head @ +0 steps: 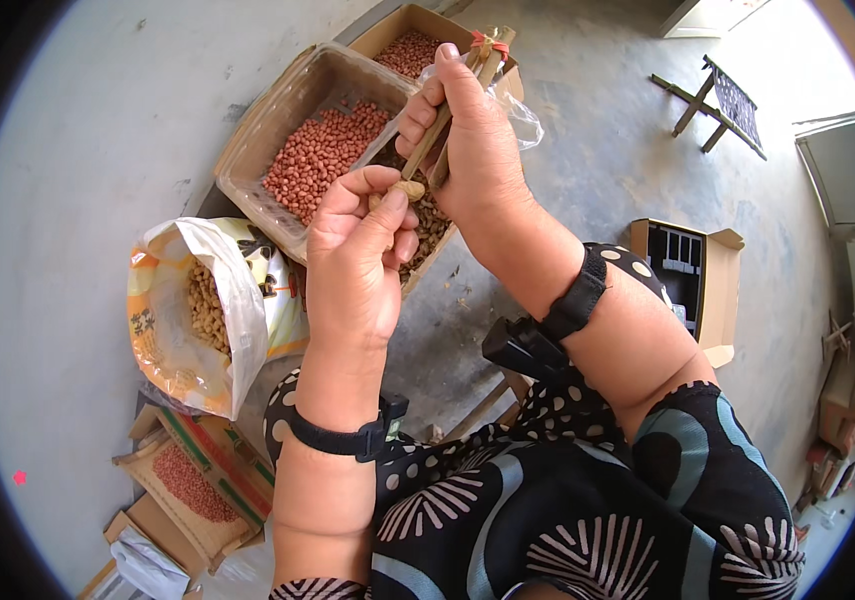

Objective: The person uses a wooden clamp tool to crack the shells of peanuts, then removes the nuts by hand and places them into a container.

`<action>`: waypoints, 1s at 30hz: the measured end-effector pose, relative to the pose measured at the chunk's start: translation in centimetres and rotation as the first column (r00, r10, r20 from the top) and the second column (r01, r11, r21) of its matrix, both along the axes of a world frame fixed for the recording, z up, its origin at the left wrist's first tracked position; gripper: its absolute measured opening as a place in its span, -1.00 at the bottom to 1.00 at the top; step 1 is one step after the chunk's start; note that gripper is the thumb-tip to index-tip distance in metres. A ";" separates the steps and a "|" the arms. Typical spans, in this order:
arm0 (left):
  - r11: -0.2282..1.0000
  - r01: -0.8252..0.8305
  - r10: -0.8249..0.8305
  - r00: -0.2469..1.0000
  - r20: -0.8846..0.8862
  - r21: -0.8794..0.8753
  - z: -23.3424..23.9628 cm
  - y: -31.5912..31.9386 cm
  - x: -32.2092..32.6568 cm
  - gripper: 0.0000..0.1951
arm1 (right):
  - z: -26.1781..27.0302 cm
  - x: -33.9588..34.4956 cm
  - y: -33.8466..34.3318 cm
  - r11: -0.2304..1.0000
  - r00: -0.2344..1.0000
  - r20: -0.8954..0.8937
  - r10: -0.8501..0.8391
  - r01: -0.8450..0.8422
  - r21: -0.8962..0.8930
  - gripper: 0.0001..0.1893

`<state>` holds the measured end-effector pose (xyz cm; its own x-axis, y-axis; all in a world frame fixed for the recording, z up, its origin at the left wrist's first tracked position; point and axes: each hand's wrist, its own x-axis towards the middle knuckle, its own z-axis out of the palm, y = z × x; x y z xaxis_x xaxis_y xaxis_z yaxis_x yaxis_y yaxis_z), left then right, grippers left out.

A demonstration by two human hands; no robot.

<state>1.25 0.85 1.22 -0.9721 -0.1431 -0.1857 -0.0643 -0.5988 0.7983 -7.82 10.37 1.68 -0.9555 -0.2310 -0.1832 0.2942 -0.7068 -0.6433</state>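
Note:
My left hand (364, 240) pinches an unshelled peanut (409, 190) between thumb and fingers. In my right hand (476, 135) is a pair of wooden sticks (427, 144), tied together at the far end with a red band (489, 45). The sticks' lower tips are right by the peanut; whether they grip it I cannot tell. Beneath my hands stands a plastic bin (247, 165) with shelled red peanuts (322, 154) inside. Beside it, partly hidden by my hands, peanut shells (427, 240) fill a box.
An open sack (247, 262) of unshelled peanuts (208, 307) stands at the left. Below it sits a bag (195, 484) of red kernels. A cardboard box (439, 19) with more kernels is behind the bin. Rightward are a folding stool (720, 105) and an open carton (720, 285).

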 end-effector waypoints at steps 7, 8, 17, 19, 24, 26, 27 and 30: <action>0.996 0.001 -0.003 1.000 0.027 0.087 0.7 1.4 -0.1 -0.73 | 0.6 0.5 1.2 0.997 0.999 -0.026 -0.045 0.043 -0.056 -0.63; 0.996 0.006 -0.008 1.000 0.026 0.086 0.8 1.6 0.0 -0.73 | 0.8 0.6 1.4 0.997 0.998 -0.027 -0.050 0.048 -0.057 -0.63; 0.990 0.119 -0.124 0.991 0.059 0.079 0.9 3.0 0.4 -0.61 | 1.4 1.4 3.5 0.996 1.000 -0.017 -0.004 0.006 0.094 -0.64; 0.989 0.121 -0.125 0.991 0.052 0.081 0.7 3.2 0.3 -0.61 | 1.4 1.3 3.7 0.992 0.999 -0.039 0.015 -0.009 0.126 -0.63; 0.990 0.111 -0.115 0.992 0.045 0.082 0.3 3.5 -0.2 -0.64 | 1.3 0.8 3.8 0.985 0.999 -0.040 0.026 -0.018 0.173 -0.64; 0.990 0.105 -0.110 0.993 0.043 0.088 0.1 3.4 -0.3 -0.65 | 1.0 0.5 3.6 0.983 0.998 -0.047 0.036 -0.027 0.181 -0.65; 0.990 0.110 -0.113 0.993 0.030 0.086 0.0 3.1 -0.4 -0.67 | 0.9 0.4 3.5 0.983 0.998 -0.045 0.038 -0.029 0.181 -0.65; 0.988 0.108 -0.111 0.994 0.017 0.107 0.0 2.7 -0.7 -0.70 | 0.8 0.2 2.9 0.984 0.995 -0.079 0.056 -0.042 0.171 -0.64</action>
<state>0.57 3.58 1.20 -0.9762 -0.0142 -0.2165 -0.1517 -0.6684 0.7282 -7.66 13.30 2.51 -0.9573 -0.2506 -0.1441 0.2664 -0.5714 -0.7762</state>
